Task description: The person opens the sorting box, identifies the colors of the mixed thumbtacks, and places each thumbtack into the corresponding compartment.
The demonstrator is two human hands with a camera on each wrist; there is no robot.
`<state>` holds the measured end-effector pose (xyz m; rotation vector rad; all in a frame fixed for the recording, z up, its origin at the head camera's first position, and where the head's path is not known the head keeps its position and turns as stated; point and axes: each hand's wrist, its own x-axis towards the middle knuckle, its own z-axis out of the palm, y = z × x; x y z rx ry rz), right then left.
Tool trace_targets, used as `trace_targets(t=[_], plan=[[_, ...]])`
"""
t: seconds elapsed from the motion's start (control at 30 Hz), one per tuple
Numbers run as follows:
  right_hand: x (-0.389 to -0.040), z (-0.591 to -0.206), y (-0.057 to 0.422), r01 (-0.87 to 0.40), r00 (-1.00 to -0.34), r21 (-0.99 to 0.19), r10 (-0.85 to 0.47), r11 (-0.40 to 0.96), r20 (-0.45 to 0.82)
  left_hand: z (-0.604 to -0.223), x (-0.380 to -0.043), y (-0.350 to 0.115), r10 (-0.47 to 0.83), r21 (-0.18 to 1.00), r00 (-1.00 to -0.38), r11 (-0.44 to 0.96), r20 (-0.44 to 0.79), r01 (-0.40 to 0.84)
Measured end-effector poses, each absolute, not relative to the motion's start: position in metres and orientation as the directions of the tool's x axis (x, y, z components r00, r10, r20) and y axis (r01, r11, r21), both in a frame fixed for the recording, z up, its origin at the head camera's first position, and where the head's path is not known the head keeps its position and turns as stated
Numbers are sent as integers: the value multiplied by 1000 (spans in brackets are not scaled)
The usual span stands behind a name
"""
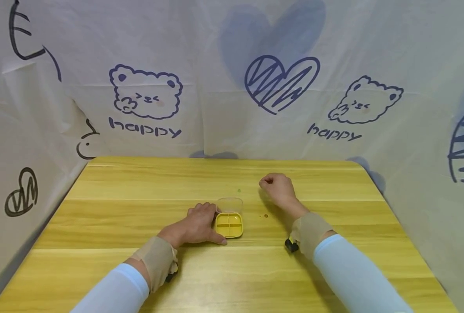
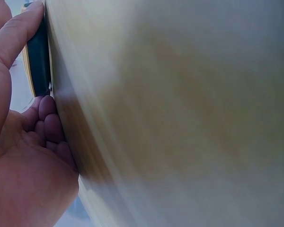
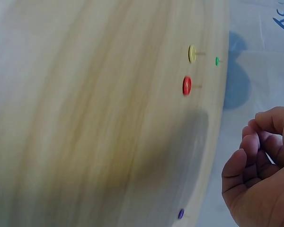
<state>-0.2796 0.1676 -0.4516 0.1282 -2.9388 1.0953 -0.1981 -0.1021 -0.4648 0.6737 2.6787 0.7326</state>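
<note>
A small yellow compartment box [image 1: 229, 237] stands on the table, its clear lid [image 1: 230, 203] folded open toward the back. My left hand [image 1: 198, 225] holds it from the left, thumb at the front edge and fingers around the left back side. In the left wrist view the box's side [image 2: 39, 61] appears dark between thumb and fingers. My right hand [image 1: 279, 189] is right of the lid, above the table, fingers curled and thumb close to them; nothing shows in its grasp. A red button-like disc [image 3: 187, 85], a yellow one [image 3: 192, 53], a green one [image 3: 217, 61] and a purple one [image 3: 181, 213] lie apart.
The wood-grain table [image 1: 110, 187] meets a white cloth [image 1: 216, 100] with drawings along its back. More cloth hangs at the left and right sides. The red and yellow discs lie between the box and my right forearm; the green one lies behind the lid.
</note>
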Motion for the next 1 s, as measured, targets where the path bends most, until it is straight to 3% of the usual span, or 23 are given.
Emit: trace_targets(t=[1.0], plan=[[-294,-467,117,-200,-967,-535,-254,821,-29,-467,-199,-103,507,537,-850,761,-142,364]])
